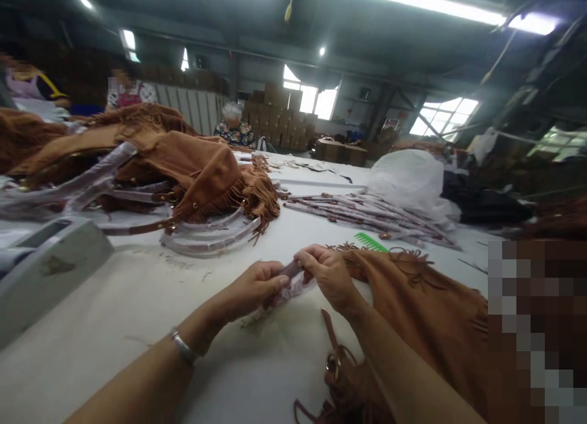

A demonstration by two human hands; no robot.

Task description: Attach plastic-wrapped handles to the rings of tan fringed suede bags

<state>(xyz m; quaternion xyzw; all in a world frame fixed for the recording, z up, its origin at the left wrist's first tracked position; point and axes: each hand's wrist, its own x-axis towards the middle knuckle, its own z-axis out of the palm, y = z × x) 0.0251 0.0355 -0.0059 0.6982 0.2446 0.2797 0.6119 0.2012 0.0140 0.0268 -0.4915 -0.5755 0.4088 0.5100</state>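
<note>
Green comb (370, 242) beyond strap (280, 298); suede bags (202, 173) left.

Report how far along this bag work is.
Looks done: the pile of fringed bags at the left, straps already in clear wrap. In hand: the left hand and right hand pinch a wrapped strap beside the brown bag under the right forearm. Likely left: the loose straps lying in a row beyond the green comb.

hands (257, 286) (328, 277): 2 | wrapped strap (288, 294): 1 | green comb (370, 242): 1 | bracelet (183, 348): 1
</note>
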